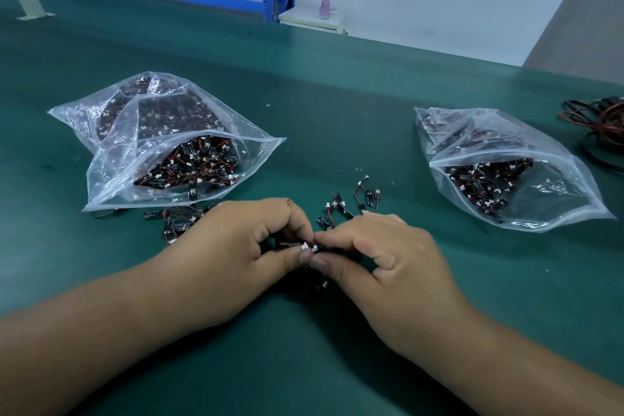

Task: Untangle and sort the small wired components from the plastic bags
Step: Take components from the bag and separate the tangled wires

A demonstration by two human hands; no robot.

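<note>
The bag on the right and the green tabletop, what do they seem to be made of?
The right bag looks like thin clear plastic film with a glossy finish: the parts inside show through it, and it creases and catches white glints. The tabletop looks like a matte dark-green mat, perhaps rubber or vinyl: even colour, a soft dull sheen, no grain. Which of the two cannot be told.

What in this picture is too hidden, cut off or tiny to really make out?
Head view:
- Held components: fingers of the left hand and right hand cover all but white plugs.
- Loose pile: partly behind the left hand.
- Red-black cable coil: cut by the right edge.
- Rear bag: overlapped by the front bag; contents blurred.
- Component markings: too small.
</note>
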